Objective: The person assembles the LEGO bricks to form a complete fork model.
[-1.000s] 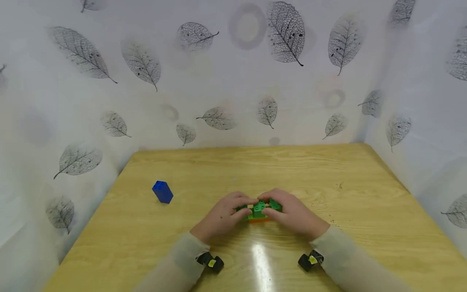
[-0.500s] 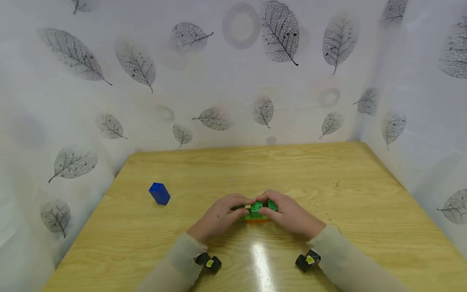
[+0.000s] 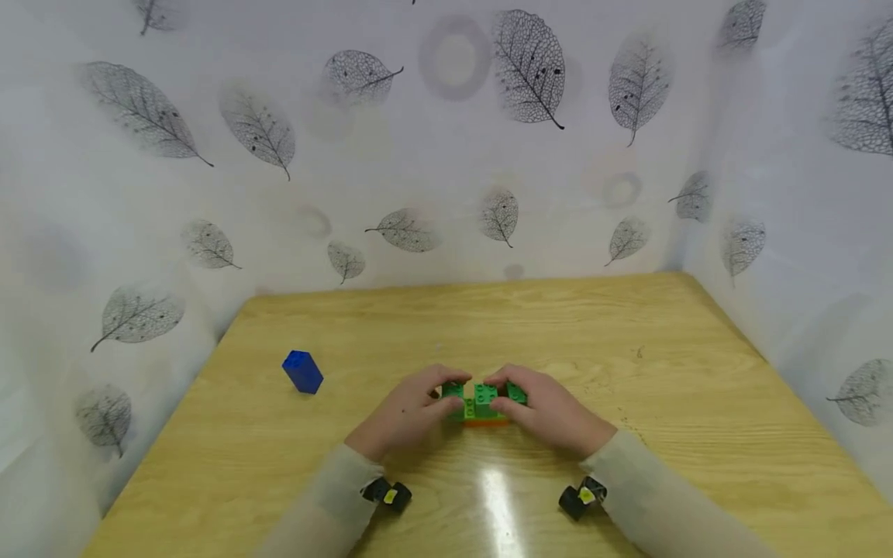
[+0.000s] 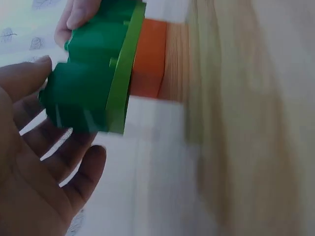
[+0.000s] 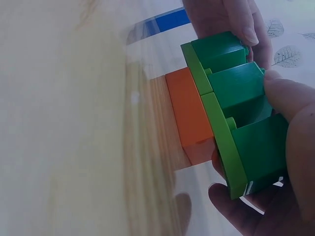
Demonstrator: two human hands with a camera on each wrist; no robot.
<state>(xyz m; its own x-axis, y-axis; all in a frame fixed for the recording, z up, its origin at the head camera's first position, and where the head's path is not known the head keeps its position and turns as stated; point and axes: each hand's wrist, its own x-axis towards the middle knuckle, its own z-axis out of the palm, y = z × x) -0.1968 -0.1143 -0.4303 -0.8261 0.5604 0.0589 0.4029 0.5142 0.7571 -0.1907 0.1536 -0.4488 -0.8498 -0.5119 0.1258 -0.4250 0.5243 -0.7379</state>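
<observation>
Between both hands stands a built-up block piece: an orange brick [image 5: 189,115] at the bottom, two light green flat bricks [image 5: 224,145] across it, and three dark green bricks [image 5: 238,86] in a row on top. My left hand [image 3: 405,407] holds the left end, thumb in front of the left dark green brick [image 4: 81,93] and index finger behind it. With thumb and fingers, my right hand [image 3: 554,407] pinches the middle dark green brick [image 3: 486,399]; its palm partly hides the right one [image 3: 516,392]. Some fingers reach below the light green layer in the right wrist view.
A tall blue brick [image 3: 303,373] stands on the wooden table [image 3: 593,325], to the left of and behind the left hand. A leaf-patterned covering [image 3: 418,155] rises at the table's back and sides.
The left hand's fingertips have drawn left from the middle and spread apart, so more of the left dark green brick shows. The right hand keeps its hold. The head view has shifted slightly.
</observation>
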